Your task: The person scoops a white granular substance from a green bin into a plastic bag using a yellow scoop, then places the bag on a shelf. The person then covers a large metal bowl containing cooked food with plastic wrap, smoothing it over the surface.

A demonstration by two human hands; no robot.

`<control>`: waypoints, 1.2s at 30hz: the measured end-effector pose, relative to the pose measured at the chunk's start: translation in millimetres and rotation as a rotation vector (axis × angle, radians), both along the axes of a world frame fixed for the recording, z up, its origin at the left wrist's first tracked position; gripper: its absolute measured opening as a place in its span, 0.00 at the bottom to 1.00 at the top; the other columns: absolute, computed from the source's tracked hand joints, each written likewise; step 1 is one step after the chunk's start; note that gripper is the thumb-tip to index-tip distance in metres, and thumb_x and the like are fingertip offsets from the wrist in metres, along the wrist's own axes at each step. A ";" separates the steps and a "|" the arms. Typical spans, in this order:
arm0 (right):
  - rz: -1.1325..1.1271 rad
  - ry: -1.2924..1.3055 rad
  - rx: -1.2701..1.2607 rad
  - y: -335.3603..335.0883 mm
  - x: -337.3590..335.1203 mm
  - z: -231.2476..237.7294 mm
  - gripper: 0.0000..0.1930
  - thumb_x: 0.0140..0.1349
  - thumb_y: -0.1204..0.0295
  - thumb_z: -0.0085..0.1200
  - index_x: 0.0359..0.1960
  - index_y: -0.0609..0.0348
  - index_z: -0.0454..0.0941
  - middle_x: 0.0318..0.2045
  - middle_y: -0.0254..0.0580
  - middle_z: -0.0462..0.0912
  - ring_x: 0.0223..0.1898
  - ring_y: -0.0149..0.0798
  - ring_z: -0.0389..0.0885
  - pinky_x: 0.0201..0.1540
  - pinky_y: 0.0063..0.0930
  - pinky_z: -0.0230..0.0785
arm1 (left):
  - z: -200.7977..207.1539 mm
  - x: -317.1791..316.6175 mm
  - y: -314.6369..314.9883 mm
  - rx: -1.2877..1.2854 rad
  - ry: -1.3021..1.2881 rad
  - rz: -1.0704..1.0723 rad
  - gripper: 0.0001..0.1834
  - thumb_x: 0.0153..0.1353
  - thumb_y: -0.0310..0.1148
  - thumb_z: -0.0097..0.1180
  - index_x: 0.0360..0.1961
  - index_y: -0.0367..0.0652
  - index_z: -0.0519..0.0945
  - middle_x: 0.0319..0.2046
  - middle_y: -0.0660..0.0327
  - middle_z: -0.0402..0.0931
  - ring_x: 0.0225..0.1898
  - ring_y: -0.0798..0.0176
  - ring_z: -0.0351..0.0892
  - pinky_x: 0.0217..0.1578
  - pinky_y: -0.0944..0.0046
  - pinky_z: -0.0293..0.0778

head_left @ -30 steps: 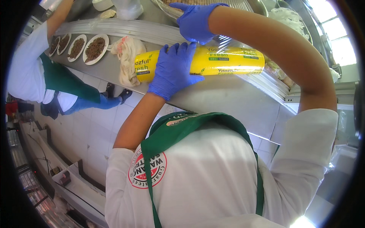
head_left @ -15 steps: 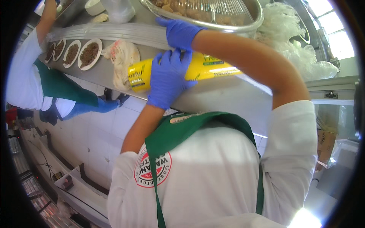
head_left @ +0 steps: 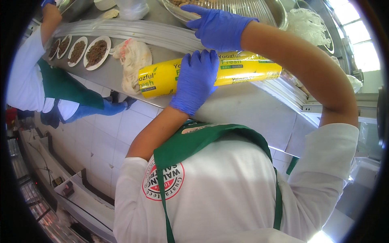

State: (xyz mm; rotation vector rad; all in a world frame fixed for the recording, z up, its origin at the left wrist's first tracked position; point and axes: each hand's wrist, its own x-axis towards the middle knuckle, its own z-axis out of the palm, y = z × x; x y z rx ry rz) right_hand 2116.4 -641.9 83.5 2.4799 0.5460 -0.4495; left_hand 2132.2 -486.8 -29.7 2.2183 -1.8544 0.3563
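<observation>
A long yellow roll with printed wrapping [head_left: 247,73] lies across the steel counter in front of me. My left hand [head_left: 197,77], in a blue glove, is closed over the roll's middle, pressing it from above. Just past the roll, my right hand [head_left: 223,29], also blue-gloved, is held with its fingers stretched out toward the left. It is over the near edge of a large metal tray [head_left: 282,18], and I cannot tell whether it touches the rim. Shiny, ridged clear plastic [head_left: 253,11] covers brown food in the tray. A crumpled cloth [head_left: 135,60] sits against the roll's left end.
Several white plates [head_left: 108,42] of brown minced food stand along the counter's left. A person in a green apron [head_left: 69,87] works beyond them. Crumpled clear plastic bags [head_left: 308,26] lie at the back right. A white bowl [head_left: 104,4] is at the back left.
My right hand has moved right, its fingers further from the left hand. My left hand has shifted right along the roll, and more of the roll's right end shows.
</observation>
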 end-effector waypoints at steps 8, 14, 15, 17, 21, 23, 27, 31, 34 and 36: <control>0.006 -0.168 -0.062 -2.2 13.7 -51.1 0.06 0.54 0.70 0.61 0.31 0.45 0.89 0.52 0.32 0.79 0.73 0.44 0.54 0.69 0.40 0.65 | -7.4 -11.6 2.4 -0.064 -0.138 0.049 0.48 0.43 0.49 0.70 0.64 0.38 0.66 0.52 0.51 0.70 0.53 0.51 0.71 0.57 0.49 0.67; 0.019 0.126 -0.042 -5.6 14.0 13.6 0.05 0.55 0.63 0.64 0.30 0.44 0.89 0.46 0.27 0.84 0.68 0.40 0.65 0.74 0.54 0.50 | -11.1 -8.4 2.3 -0.088 -0.146 0.042 0.50 0.44 0.50 0.71 0.68 0.47 0.65 0.54 0.49 0.70 0.56 0.49 0.71 0.58 0.47 0.67; 0.099 0.101 -0.176 -8.9 9.3 9.8 0.04 0.54 0.64 0.64 0.30 0.43 0.89 0.41 0.22 0.85 0.65 0.38 0.69 0.76 0.55 0.41 | -11.7 -8.1 3.4 -0.092 -0.165 0.043 0.50 0.44 0.50 0.71 0.69 0.49 0.65 0.54 0.49 0.70 0.56 0.49 0.71 0.57 0.46 0.67; 0.184 -0.025 -0.004 -18.0 -12.7 8.4 0.04 0.54 0.65 0.64 0.30 0.42 0.89 0.40 0.20 0.85 0.65 0.36 0.69 0.78 0.53 0.36 | -14.5 -6.2 4.4 -0.112 -0.166 0.059 0.49 0.44 0.50 0.71 0.68 0.48 0.65 0.54 0.49 0.70 0.56 0.48 0.72 0.57 0.46 0.68; 0.162 -0.100 0.016 -12.8 -19.4 -3.9 0.05 0.54 0.66 0.62 0.31 0.39 0.89 0.43 0.19 0.86 0.66 0.33 0.68 0.79 0.49 0.26 | -18.1 -4.6 2.2 -0.100 -0.162 0.052 0.48 0.45 0.49 0.70 0.68 0.48 0.65 0.54 0.48 0.70 0.56 0.47 0.72 0.57 0.46 0.68; 0.132 -0.107 -0.019 -13.1 -19.5 -20.3 0.06 0.55 0.66 0.61 0.32 0.39 0.89 0.43 0.20 0.86 0.67 0.33 0.68 0.79 0.48 0.27 | -15.0 -4.9 0.2 -0.086 -0.134 0.042 0.47 0.45 0.49 0.70 0.67 0.48 0.66 0.54 0.48 0.70 0.56 0.47 0.71 0.57 0.46 0.68; 0.124 -0.184 -0.003 -18.4 -15.5 -30.1 0.05 0.49 0.70 0.63 0.25 0.39 0.88 0.36 0.15 0.83 0.62 0.32 0.71 0.79 0.46 0.36 | -14.1 -0.2 1.8 -0.079 -0.125 0.027 0.47 0.45 0.49 0.70 0.67 0.49 0.67 0.55 0.48 0.70 0.56 0.47 0.71 0.58 0.46 0.66; 0.128 -0.449 -0.093 -24.9 -3.8 -61.8 0.04 0.49 0.71 0.63 0.25 0.42 0.87 0.36 0.16 0.83 0.61 0.33 0.71 0.78 0.39 0.42 | -16.0 -0.8 3.9 -0.075 -0.142 0.025 0.49 0.44 0.49 0.71 0.69 0.51 0.65 0.55 0.49 0.70 0.56 0.47 0.71 0.57 0.47 0.66; 0.066 -0.237 0.053 -19.2 4.9 -49.9 0.04 0.49 0.71 0.63 0.26 0.44 0.88 0.40 0.20 0.83 0.61 0.35 0.71 0.75 0.34 0.50 | -27.5 6.7 3.3 -0.086 -0.142 0.044 0.51 0.43 0.49 0.72 0.71 0.55 0.63 0.54 0.49 0.70 0.55 0.47 0.71 0.56 0.47 0.66; 0.052 -0.038 0.183 -24.4 14.3 -30.0 0.05 0.51 0.69 0.64 0.30 0.45 0.89 0.45 0.24 0.82 0.61 0.38 0.71 0.72 0.32 0.54 | -30.1 19.0 1.9 -0.054 -0.128 0.036 0.52 0.43 0.50 0.72 0.72 0.58 0.62 0.54 0.49 0.70 0.55 0.47 0.71 0.55 0.46 0.66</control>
